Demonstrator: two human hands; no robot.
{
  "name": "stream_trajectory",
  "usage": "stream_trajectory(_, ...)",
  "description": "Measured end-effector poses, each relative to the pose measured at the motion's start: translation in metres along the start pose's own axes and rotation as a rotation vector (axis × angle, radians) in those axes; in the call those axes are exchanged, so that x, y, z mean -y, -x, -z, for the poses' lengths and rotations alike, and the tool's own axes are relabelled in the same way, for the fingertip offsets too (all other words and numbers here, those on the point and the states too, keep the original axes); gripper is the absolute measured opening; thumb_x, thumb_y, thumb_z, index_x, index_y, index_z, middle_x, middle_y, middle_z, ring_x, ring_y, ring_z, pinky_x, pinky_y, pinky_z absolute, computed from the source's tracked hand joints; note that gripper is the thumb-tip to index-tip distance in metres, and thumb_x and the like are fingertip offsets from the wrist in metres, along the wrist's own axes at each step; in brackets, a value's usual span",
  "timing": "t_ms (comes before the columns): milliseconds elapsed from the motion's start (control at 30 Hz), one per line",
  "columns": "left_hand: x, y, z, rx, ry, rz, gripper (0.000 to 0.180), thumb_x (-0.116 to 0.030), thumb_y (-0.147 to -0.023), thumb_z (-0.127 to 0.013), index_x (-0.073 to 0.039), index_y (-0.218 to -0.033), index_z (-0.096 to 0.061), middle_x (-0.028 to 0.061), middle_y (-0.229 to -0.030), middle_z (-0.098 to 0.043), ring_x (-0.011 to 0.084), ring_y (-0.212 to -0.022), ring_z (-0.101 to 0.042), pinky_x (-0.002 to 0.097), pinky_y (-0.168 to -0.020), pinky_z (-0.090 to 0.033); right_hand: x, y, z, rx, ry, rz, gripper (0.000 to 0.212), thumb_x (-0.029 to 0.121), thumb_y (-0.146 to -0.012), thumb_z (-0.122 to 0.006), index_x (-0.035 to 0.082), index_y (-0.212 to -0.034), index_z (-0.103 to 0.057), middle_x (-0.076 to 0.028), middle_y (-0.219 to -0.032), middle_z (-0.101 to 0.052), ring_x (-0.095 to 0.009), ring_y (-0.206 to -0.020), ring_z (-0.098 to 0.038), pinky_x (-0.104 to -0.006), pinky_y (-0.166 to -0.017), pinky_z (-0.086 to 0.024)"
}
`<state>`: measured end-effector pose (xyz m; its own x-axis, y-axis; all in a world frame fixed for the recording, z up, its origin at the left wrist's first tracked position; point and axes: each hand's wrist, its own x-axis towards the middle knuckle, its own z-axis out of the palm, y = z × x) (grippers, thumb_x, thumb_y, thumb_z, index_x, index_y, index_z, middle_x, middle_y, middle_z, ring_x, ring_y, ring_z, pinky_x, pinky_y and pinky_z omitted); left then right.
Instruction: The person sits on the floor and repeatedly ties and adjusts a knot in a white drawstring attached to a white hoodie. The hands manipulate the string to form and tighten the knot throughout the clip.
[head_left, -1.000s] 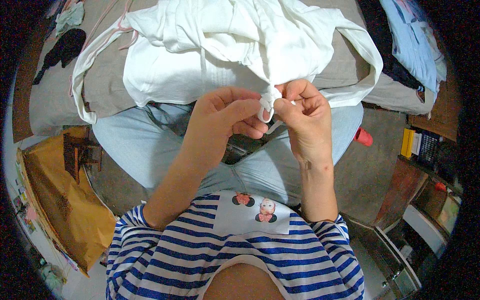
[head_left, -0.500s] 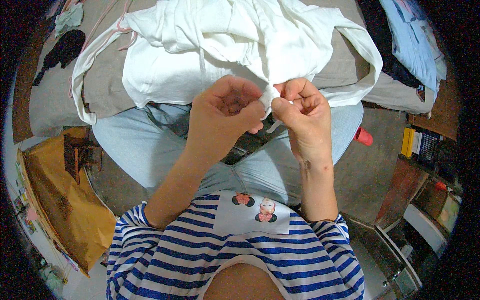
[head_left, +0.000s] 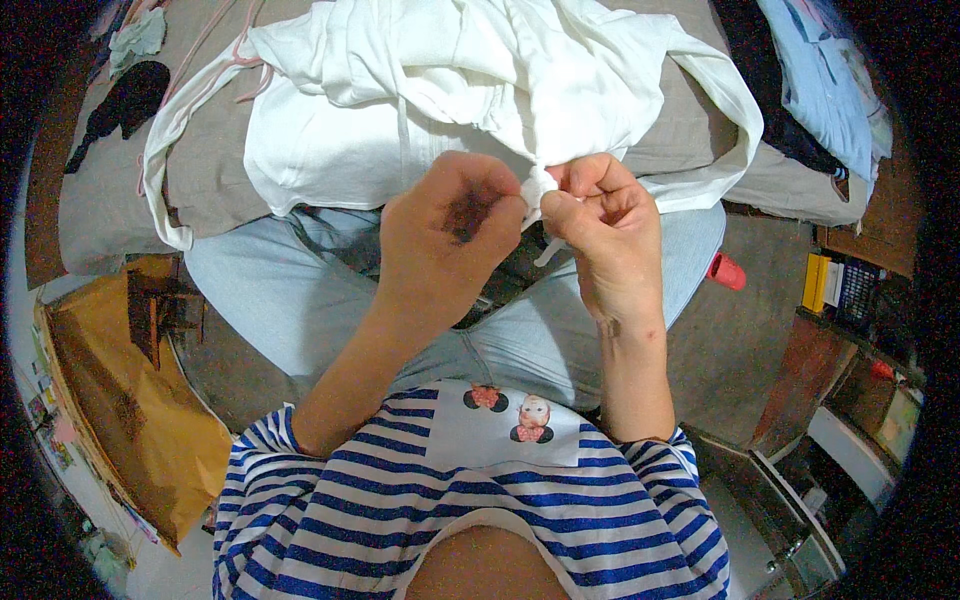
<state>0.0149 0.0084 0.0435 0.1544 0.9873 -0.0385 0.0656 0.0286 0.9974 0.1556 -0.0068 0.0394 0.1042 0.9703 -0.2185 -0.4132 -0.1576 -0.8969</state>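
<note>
A white long-sleeved garment (head_left: pixel 330 150) lies bunched on the bed in front of me, its sleeves curving out to both sides. A gathered, twisted part (head_left: pixel 538 186) of it comes down toward me between my hands. My left hand (head_left: pixel 450 215) pinches this white cloth from the left with thumb and fingertips. From the right, my right hand (head_left: pixel 605 210) grips the same knot-like bunch between thumb and forefinger. A thin white strip (head_left: pixel 549 251) hangs below my right thumb. Whether the bunch is a tied knot I cannot tell.
The grey-brown bed cover (head_left: pixel 215 190) spreads under the garment. A black cloth item (head_left: pixel 125 105) lies at far left, light blue clothing (head_left: pixel 825 90) at far right. Below on the right are a red cup-like object (head_left: pixel 727 271) and a dark basket (head_left: pixel 858 288). A wooden stool (head_left: pixel 160 310) stands left.
My left hand's fingers have curled in closer around the white bunch, its lower fingers drawing up. The right hand has barely shifted, and the garment lies as before.
</note>
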Motion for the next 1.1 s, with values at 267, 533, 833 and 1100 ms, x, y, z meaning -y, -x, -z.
stream_trajectory(267, 0.013, 0.001, -0.003, -0.095, -0.175, -0.366, 0.011, -0.004, -0.076, -0.059, -0.003, -0.084, -0.051, 0.0008, -0.066, -0.055, 0.0041, -0.058, -0.051, 0.0194, -0.052, -0.042, 0.001, -0.002, -0.003, 0.002, -0.002, 0.003, 0.016, -0.005, -0.071, -0.060, 0.005, -0.076, -0.048, -0.005, -0.084, -0.058, -0.006, -0.069, -0.053, -0.0163, -0.059, -0.042)
stream_trajectory(533, -0.006, -0.005, 0.007, 0.088, 0.188, 0.274, 0.016, -0.004, -0.075, -0.064, -0.001, -0.088, -0.056, 0.0014, -0.071, -0.058, 0.0046, -0.056, -0.051, 0.0167, -0.046, -0.039, -0.001, -0.002, -0.003, -0.005, 0.010, 0.046, 0.016, -0.005, -0.071, -0.059, 0.004, -0.078, -0.048, -0.006, -0.085, -0.057, -0.006, -0.066, -0.052, -0.0162, -0.057, -0.042)
stream_trajectory(833, -0.001, -0.011, 0.018, 0.237, 0.732, 0.651, 0.023, -0.007, -0.078, -0.057, 0.002, -0.099, -0.053, 0.0025, -0.068, -0.054, 0.0036, -0.048, -0.042, 0.0143, -0.038, -0.029, 0.001, -0.002, -0.006, 0.002, 0.052, 0.100, 0.017, -0.007, -0.072, -0.057, 0.003, -0.079, -0.046, -0.006, -0.085, -0.056, -0.006, -0.069, -0.053, -0.0172, -0.060, -0.044)
stream_trajectory(1100, 0.009, -0.009, 0.017, 0.286, 1.002, 0.616, 0.016, -0.011, -0.084, -0.051, 0.000, -0.095, -0.054, 0.0029, -0.076, -0.056, 0.0027, -0.051, -0.042, 0.0134, -0.038, -0.032, 0.002, -0.001, -0.006, 0.024, 0.000, 0.089, 0.017, -0.008, -0.072, -0.057, 0.003, -0.080, -0.046, -0.006, -0.084, -0.057, -0.006, -0.068, -0.053, -0.0163, -0.060, -0.043)
